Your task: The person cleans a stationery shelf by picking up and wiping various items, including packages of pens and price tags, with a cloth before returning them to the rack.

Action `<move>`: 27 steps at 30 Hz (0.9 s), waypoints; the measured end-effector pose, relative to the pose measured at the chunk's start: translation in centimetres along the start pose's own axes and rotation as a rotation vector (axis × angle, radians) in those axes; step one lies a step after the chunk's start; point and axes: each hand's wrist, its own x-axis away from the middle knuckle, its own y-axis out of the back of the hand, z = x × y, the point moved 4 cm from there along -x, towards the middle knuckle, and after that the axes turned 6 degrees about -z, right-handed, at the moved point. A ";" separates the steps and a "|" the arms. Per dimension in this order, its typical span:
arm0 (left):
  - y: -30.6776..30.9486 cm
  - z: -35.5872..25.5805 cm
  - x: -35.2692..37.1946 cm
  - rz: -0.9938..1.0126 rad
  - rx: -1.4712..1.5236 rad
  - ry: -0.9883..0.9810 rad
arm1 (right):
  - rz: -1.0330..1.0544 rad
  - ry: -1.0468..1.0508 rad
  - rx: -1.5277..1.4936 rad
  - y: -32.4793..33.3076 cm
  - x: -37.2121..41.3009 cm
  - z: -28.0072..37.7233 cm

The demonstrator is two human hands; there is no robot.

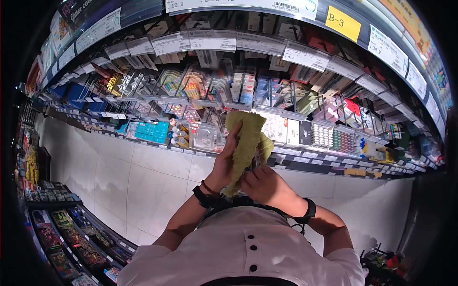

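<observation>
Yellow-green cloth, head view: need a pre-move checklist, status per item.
1. Left hand on the yellow-green cloth: ok, holding it along its left side.
2. Right hand in place: ok, fingers curled by the cloth's lower part.
3. Right hand's exact grip: cannot tell, fingertips hidden.
4. Cloth spread flat: not ok, bunched, with a flap out to the right.
5. Nothing tucked behind or inside the cloth: cannot tell, the folds hide it.
6. Cloth clear of the white packs on the shelf: cannot tell, they overlap in this single view.

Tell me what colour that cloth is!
The cloth is yellowish green, best seen in the head view.
</observation>
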 end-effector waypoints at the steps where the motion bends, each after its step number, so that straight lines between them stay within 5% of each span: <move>1: -0.2 -0.1 -0.1 0.053 -0.108 -0.055 | -0.018 0.024 -0.052 -0.2 0.1 0.0; 3: -0.2 0.0 -0.4 0.067 -0.242 -0.093 | -0.055 0.072 -0.155 -0.4 0.2 -0.2; 6: -1.0 -0.1 -0.4 0.083 -0.433 -0.131 | -0.012 -0.526 -0.555 1.1 0.3 -3.6; 9: -1.2 -0.1 -0.1 0.097 -0.680 -0.208 | -0.454 -1.133 -1.226 -2.2 3.5 -8.6; 11: -1.9 0.3 0.0 0.118 -0.733 -0.257 | -0.472 -1.394 -1.290 -2.9 4.2 -9.9; 12: -1.7 0.3 -0.3 0.121 -1.063 -0.423 | -0.515 -1.356 -1.267 -3.3 4.5 -10.0; 14: -1.1 1.7 -0.3 0.105 -0.953 -0.303 | -0.598 -1.275 -1.222 -4.2 5.1 -10.1; 17: 0.7 3.2 -0.2 0.118 -1.042 -0.150 | -0.860 -1.055 -0.455 -1.0 4.4 -10.1; 19: 0.2 3.4 0.4 0.206 -1.072 0.054 | -0.670 -0.833 -0.100 1.3 2.0 -9.0; 21: -1.6 2.9 1.0 0.240 -0.996 0.071 | -0.697 -0.863 -0.382 0.0 2.1 -9.2; 24: -2.7 2.6 0.7 0.324 -0.969 0.113 | -0.447 -1.070 -0.413 -0.5 3.3 -10.1; 27: -3.4 2.7 0.1 0.320 -1.021 0.100 | -0.612 -0.836 -0.343 -0.2 2.6 -9.5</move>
